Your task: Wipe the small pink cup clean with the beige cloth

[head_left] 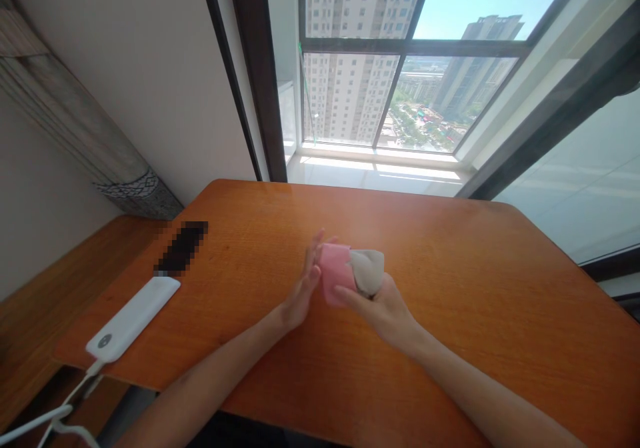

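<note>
Over the middle of the table, my right hand [385, 311] grips a small pink packet [337, 271], its thumb across the near side. From the packet's right end bulges a rounded, pale grey-white piece [369, 269] that looks soft, like cloth or paper; its exact kind I cannot tell. My left hand [304, 288] is at the packet's left end, fingers stretched out and palm turned toward it. It appears to touch that end without wrapping round it. The right fingers under the packet are hidden.
A wooden table [465, 288] spans the view. On its left lie a white power bank [133, 318] with a white cable [75, 391] running off the edge, and a dark pixelated object [183, 247]. A window stands beyond; a curtain [85, 101] hangs at left.
</note>
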